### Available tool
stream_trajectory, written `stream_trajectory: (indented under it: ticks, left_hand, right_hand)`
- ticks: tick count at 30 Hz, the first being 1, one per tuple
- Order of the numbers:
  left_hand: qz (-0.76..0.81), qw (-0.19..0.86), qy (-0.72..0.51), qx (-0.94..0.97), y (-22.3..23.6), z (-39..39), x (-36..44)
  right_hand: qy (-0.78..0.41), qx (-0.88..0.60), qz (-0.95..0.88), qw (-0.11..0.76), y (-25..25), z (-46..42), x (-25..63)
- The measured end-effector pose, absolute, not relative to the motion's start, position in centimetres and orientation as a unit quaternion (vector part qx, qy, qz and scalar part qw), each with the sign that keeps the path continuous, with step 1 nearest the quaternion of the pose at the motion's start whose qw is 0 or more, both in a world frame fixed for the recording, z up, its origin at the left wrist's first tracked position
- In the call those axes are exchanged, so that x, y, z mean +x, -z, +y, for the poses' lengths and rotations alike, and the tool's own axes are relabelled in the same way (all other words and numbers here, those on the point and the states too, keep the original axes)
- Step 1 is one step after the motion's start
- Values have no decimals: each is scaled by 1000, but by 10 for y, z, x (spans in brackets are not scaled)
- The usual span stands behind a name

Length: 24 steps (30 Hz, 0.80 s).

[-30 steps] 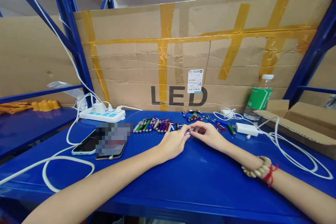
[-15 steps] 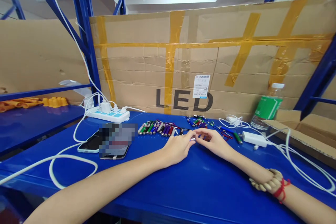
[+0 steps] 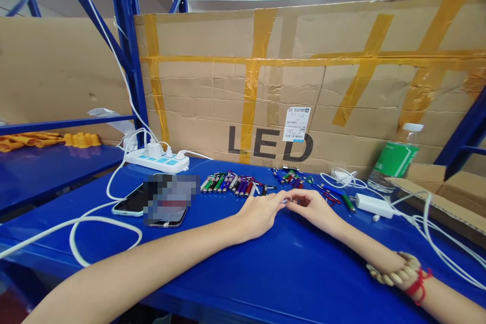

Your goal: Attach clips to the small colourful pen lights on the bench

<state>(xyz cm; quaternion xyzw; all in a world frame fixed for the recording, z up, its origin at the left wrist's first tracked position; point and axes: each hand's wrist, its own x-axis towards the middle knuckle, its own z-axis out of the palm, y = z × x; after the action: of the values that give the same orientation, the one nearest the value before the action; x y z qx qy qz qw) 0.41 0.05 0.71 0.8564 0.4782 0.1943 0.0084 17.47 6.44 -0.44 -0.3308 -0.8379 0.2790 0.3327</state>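
Note:
Over the blue shelf top, my left hand [image 3: 257, 216] and my right hand [image 3: 316, 210] meet at the fingertips. Both are closed in a pinch around a small silvery piece [image 3: 284, 201], mostly hidden by the fingers, so its kind does not show. Just behind my left hand lies a row of small metallic tubes [image 3: 228, 185] in green, black, purple, red and silver, like keychain flashlights. A looser heap of similar coloured tubes and clips [image 3: 291, 179] sits behind my fingertips. Beyond my right hand rests a green tube [image 3: 348, 203].
Two phones [image 3: 129, 202], partly blurred out, lie left, near a white power strip [image 3: 163, 163] and loose cables. At right are a white adapter [image 3: 374, 206], a green-labelled bottle [image 3: 395, 159] and an open carton [image 3: 444, 202]. A large cardboard sheet [image 3: 212, 96] stands behind.
The camera view has shifted slightly, moving the scene a little rightward. My hands stay together at the fingertips, and less of the small piece shows between them.

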Motion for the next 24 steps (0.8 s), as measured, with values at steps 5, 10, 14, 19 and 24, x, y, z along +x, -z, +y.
stream_trajectory:
  ticks: [5, 10, 14, 19, 24]
  left_hand:
    - [480, 6, -192, 856, -9, -1, 4]
    - [476, 11, -198, 857, -9, -2, 3]
    - [474, 16, -202, 857, -9, -2, 3]
    - [477, 36, -221, 850, -8, -1, 3]
    - [490, 31, -210, 845, -6, 1, 3]
  right_hand:
    - [-271, -326, -846, 324, 2, 59, 172]
    - [-257, -326, -851, 320, 0, 59, 172]
    - [-258, -325, -850, 325, -1, 57, 171]
    - [-276, -331, -833, 348, 0, 55, 171]
    - [-295, -350, -798, 392, 2, 58, 172]
